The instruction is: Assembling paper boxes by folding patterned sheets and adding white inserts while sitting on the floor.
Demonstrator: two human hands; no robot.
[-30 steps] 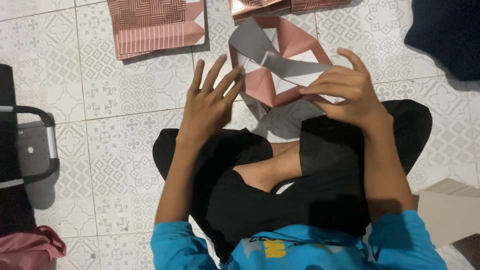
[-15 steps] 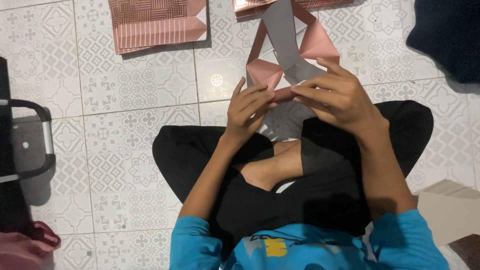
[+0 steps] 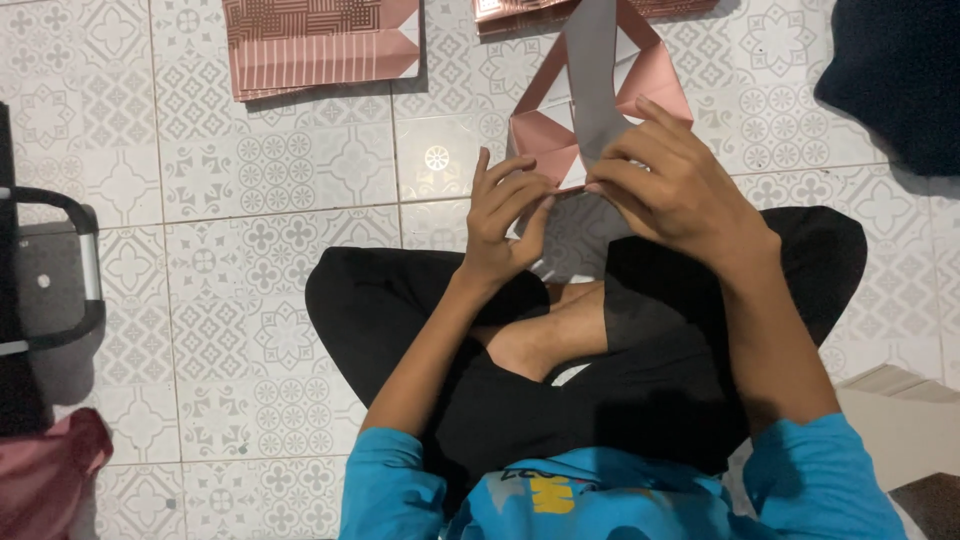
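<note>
Both hands pinch the half-folded pink paper piece: left hand on its lower-left corner, right hand clamped on the lower edge, above crossed legs. Pink outside, a grey strip up the middle. Patterned floor tiles below, a flat pink folded sheet beyond. Since half a second ago, the piece sits a little higher.

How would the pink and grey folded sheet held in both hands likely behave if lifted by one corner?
The folded sheet looks thin, so it is probably light. Its creased pink flaps hold sharp angles, suggesting card-like stiffness rather than cloth-like flop. The left hand and right hand both pinch its near edge, so held by one corner it might sag or partly unfold.
</note>
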